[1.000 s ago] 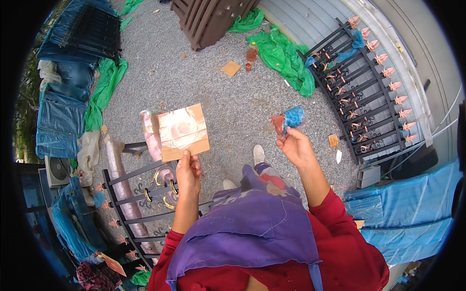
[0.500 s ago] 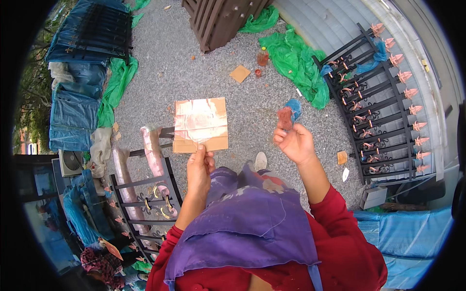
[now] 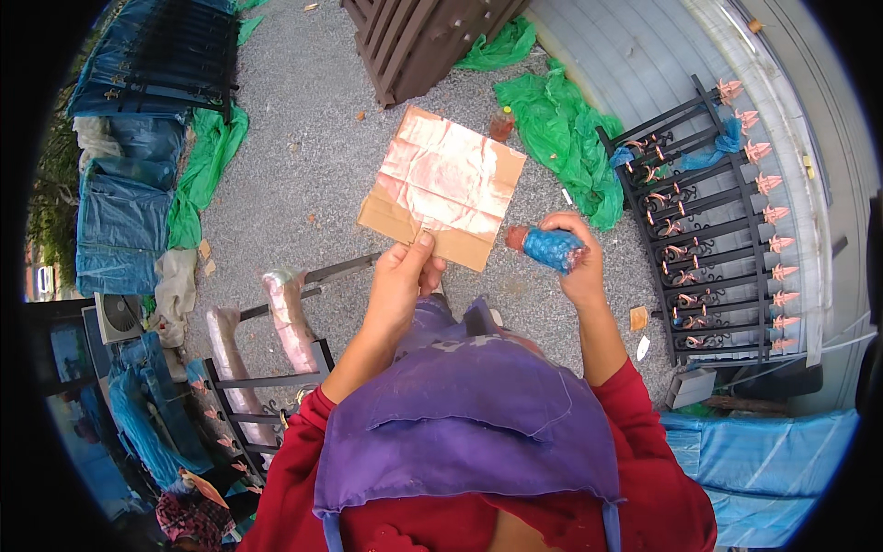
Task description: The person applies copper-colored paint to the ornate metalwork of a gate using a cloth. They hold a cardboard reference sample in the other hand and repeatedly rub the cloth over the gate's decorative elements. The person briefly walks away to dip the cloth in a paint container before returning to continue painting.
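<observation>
My left hand [image 3: 403, 283] pinches the lower edge of a creased piece of cardboard [image 3: 451, 175], thumb on top. Shiny copper-pink colour covers most of its upper face, while a plain brown strip shows along the near edge. To the right, my right hand [image 3: 583, 261] is closed around a short blue plastic-wrapped bundle [image 3: 550, 248]. The bundle's reddish-brown end points left at the cardboard, a small gap away from it. What is inside the wrapping I cannot make out.
A black railing with copper-pink spear tips [image 3: 727, 230] leans at the right. Another railing [image 3: 262, 396] and pink-wrapped posts stand at the lower left. Ahead are brown slatted panels [image 3: 423, 41], green plastic sheeting [image 3: 561, 138] and a reddish bottle [image 3: 501, 127]. A person [image 3: 191, 517] is at the lower left.
The cardboard has moved right and away from me and is tilted now. My right hand has turned the bundle, so its reddish end points left instead of toward me.
</observation>
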Motion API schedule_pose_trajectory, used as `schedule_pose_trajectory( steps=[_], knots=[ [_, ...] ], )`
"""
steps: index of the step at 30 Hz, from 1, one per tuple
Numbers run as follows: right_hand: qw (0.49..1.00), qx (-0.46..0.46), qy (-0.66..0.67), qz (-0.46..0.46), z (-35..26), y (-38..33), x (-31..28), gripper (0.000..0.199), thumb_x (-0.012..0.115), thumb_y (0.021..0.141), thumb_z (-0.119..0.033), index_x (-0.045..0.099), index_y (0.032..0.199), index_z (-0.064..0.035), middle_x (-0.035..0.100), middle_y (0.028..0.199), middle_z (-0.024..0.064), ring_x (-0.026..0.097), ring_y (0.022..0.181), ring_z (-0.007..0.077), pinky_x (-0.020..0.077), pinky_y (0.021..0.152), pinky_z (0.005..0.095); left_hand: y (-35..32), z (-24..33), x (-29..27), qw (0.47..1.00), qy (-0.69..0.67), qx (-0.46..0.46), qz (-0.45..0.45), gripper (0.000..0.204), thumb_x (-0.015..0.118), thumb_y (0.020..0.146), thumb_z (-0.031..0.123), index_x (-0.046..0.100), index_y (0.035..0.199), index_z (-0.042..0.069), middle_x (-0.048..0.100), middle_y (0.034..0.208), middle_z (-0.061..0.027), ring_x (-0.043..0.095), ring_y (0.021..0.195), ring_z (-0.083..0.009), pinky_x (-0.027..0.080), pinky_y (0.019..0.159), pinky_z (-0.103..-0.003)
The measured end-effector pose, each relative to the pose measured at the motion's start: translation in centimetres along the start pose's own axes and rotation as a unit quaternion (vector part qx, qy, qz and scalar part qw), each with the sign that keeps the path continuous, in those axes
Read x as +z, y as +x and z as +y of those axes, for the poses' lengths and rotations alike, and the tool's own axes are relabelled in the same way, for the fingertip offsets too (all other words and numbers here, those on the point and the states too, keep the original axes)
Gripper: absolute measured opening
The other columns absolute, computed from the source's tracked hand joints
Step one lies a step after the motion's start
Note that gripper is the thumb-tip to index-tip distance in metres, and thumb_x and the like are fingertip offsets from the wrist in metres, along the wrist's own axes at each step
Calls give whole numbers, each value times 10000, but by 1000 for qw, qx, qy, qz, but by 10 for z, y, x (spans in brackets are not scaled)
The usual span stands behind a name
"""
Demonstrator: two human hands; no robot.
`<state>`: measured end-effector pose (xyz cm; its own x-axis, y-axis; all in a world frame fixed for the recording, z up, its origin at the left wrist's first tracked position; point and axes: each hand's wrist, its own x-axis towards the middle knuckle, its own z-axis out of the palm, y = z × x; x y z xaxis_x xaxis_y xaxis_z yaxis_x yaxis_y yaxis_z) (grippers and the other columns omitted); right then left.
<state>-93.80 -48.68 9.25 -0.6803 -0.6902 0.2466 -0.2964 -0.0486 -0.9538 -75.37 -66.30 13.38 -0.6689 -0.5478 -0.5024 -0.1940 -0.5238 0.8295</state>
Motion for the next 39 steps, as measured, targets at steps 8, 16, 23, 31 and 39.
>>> schedule_pose_trajectory(
  steps=[8,16,23,31,39],
  knots=[
    [980,-130,-123,91,-40,73,46,218,677,664,-15,629,873,-51,642,925,80,554,887,215,427,808,314,52,58,-24,970,220,102,-34,320,549,941,256,622,818,-31,620,651,-43,524,533,-73,412,492,-245],
    [980,-110,-129,103,-33,110,53,172,669,688,-42,622,853,-51,641,921,83,557,884,216,421,805,319,97,86,-42,997,53,62,-13,349,552,936,282,602,756,-13,614,637,-46,529,530,-76,401,495,-233],
    [961,-157,-214,79,-25,157,39,115,621,733,-59,600,845,-41,623,896,106,563,865,227,440,804,324,124,102,-8,977,203,46,-42,309,546,940,262,587,778,2,581,621,-11,511,536,-66,386,488,-231],
    [992,-115,-44,12,46,245,-14,215,696,680,-20,600,868,-63,633,923,81,551,867,206,443,772,316,186,115,35,990,22,72,117,329,552,944,300,546,733,47,559,602,-34,493,509,-90,373,479,-232],
    [827,273,482,-99,98,307,-30,351,695,766,-94,549,1086,-97,558,1023,14,521,1016,190,367,955,411,243,120,115,988,-17,65,140,298,547,954,298,573,804,42,586,666,-29,506,559,-87,393,521,-234]
  ],
)
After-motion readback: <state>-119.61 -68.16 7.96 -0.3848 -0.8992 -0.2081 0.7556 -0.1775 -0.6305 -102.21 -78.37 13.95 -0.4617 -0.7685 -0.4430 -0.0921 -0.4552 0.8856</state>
